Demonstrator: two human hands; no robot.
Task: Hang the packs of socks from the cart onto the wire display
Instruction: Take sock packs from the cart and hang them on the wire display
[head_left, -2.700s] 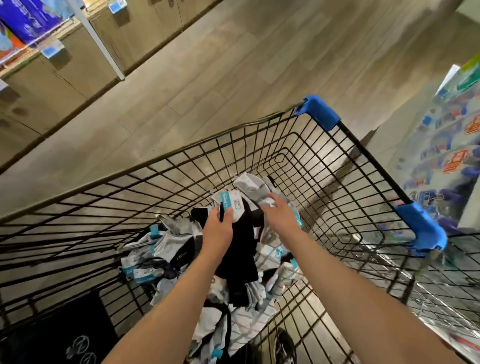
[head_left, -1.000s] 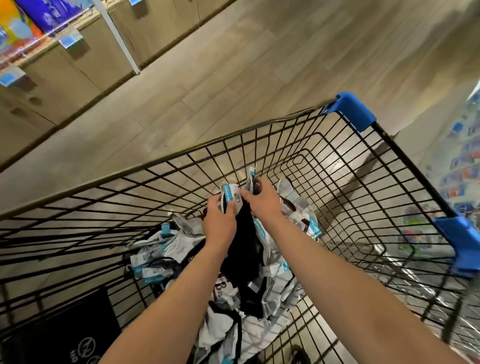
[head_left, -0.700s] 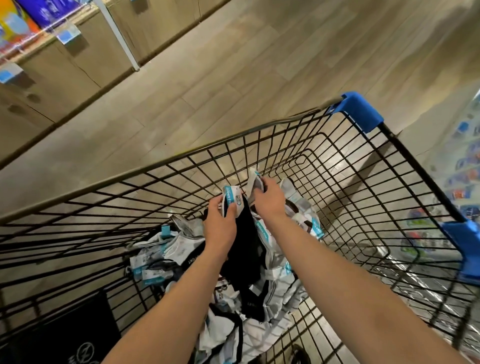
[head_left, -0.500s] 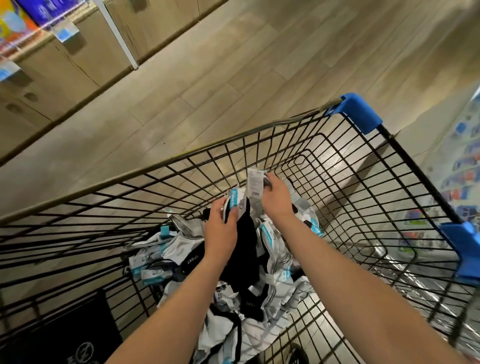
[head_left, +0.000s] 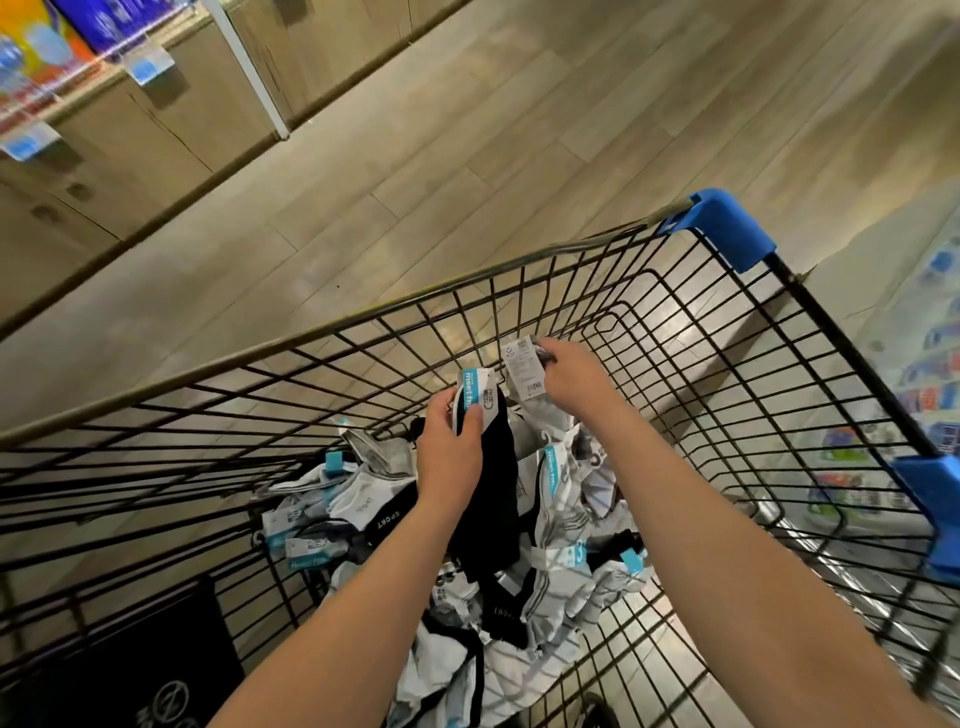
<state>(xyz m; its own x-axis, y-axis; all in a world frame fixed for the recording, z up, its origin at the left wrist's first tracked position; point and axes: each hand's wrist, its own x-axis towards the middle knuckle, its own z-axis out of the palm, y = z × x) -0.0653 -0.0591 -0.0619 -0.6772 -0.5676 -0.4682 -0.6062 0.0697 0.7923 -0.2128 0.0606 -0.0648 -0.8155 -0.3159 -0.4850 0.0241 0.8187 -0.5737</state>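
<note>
Plank floor (head_left: 467, 156) | left grip (head_left: 449, 457) pinches black socks (head_left: 496, 467) | right grip (head_left: 576, 387), paper tag (head_left: 524, 371)

Wood-plank floor (head_left: 467, 130); wooden shelving (head_left: 130, 135) alongside

Black sock pack (head_left: 496, 467) and white-grey sock pack (head_left: 558, 483) lifted above heap (head_left: 467, 623) in wire cart (head_left: 519, 291)

White sock pack (head_left: 524, 368) now up in right hand (head_left: 574, 387)
</note>
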